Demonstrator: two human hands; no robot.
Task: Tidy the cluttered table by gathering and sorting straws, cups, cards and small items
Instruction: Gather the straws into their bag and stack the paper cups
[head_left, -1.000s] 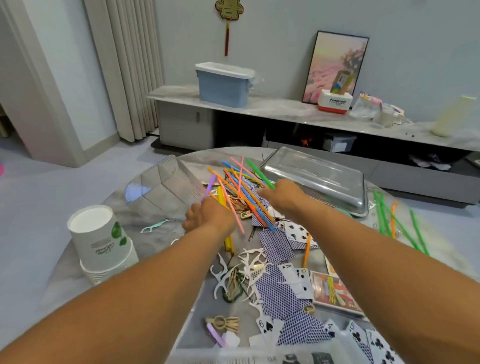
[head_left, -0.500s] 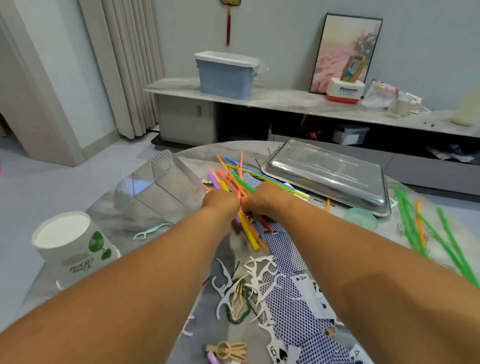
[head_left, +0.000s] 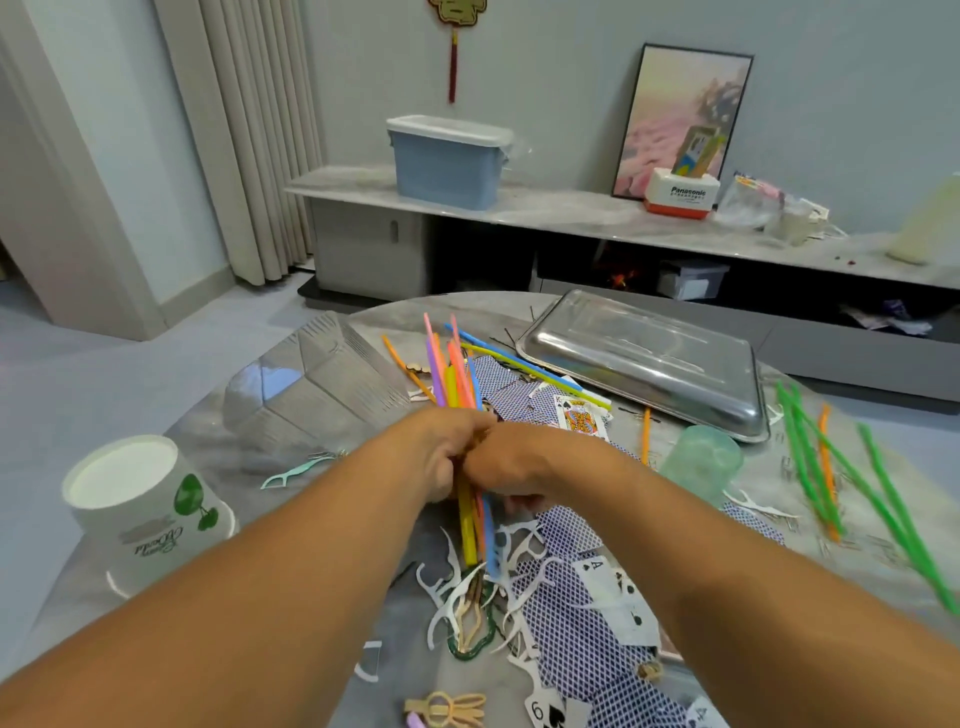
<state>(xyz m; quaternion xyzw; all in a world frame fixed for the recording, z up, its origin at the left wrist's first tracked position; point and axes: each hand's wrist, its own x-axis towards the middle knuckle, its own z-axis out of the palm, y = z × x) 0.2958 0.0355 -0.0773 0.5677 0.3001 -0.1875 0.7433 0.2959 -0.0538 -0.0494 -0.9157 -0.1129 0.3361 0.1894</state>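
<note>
A bundle of coloured straws (head_left: 457, 379) is clasped upright at the counter's (head_left: 260, 452) centre by the left hand (head_left: 431, 452) and right hand (head_left: 511, 457), fingers curled round it (knuckles touching). Loose straws at twelve o'clock could be knocked; slack grip could let some slip.

Glowing with soft, even daylight; glaring off the metal tray (head_left: 644, 364); blurring the green straws (head_left: 883, 514) at right; bending at the edges.
</note>
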